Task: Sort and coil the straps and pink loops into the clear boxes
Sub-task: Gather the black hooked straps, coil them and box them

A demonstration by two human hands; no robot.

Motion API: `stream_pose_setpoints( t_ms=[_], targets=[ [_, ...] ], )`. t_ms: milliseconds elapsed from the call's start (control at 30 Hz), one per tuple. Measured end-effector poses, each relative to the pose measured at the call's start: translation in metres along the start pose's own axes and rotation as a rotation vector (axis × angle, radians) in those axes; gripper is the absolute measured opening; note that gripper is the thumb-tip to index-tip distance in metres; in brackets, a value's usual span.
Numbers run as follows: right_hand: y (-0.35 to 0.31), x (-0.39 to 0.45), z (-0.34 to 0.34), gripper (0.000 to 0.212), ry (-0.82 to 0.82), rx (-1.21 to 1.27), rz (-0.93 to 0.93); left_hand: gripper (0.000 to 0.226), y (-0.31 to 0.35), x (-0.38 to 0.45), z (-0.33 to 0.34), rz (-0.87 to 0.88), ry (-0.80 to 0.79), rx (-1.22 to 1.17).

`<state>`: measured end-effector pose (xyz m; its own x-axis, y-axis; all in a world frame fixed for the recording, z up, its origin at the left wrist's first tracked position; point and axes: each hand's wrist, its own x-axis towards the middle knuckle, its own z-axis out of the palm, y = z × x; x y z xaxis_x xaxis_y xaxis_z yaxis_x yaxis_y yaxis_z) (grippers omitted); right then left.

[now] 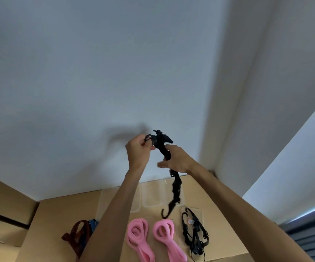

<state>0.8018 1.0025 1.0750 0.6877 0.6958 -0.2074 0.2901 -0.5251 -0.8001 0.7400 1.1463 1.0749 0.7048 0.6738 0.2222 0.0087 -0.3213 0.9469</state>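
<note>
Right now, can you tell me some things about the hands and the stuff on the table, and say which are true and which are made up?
1. Both hands hold a black strap up in the air. True: the left hand and the right hand grip it.
2. Two pink loops lie on the table. True.
3. The pink loops are inside a clear box. False: they lie on the table in front of it.
4. The other black strap lies left of the pink loops. False: it lies to their right.
</note>
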Motion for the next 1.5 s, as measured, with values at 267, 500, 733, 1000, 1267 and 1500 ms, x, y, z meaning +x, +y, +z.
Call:
stream_pose_setpoints(
  t_ms=[267,500,733,1000,1267,1500],
  targets=[
    [-0.007,-0.006,-0.015,0.024,0.132,-0.724,-0.165,0.008,-0.004,-0.007,0.005,0.237,-0.035,0.53],
    [-0.007,-0.013,0.0,0.021,0.129,-0.681,-0.196,0.012,0.001,-0.021,0.019,-0.12,0.088,0.214],
    [-0.002,-0.015,-0.003,0.026,0.2,-0.514,-0.309,0.027,-0.01,-0.019,0.011,0.035,-0.279,0.526],
    [0.007,-0.02,-0.057,0.027,0.021,0.283,-0.133,0.021,-0.008,-0.024,-0.02,0.018,-0.526,0.114],
    [-0.02,-0.028,-0.048,0.028,-0.204,-0.09,-0.267,0.025,0.008,-0.036,-0.005,-0.056,-0.635,0.341],
    [-0.013,-0.021,-0.061,0.015,-0.044,0.432,-0.273,0.019,0.015,-0.035,-0.023,-0.095,-0.733,-0.193]
  ],
)
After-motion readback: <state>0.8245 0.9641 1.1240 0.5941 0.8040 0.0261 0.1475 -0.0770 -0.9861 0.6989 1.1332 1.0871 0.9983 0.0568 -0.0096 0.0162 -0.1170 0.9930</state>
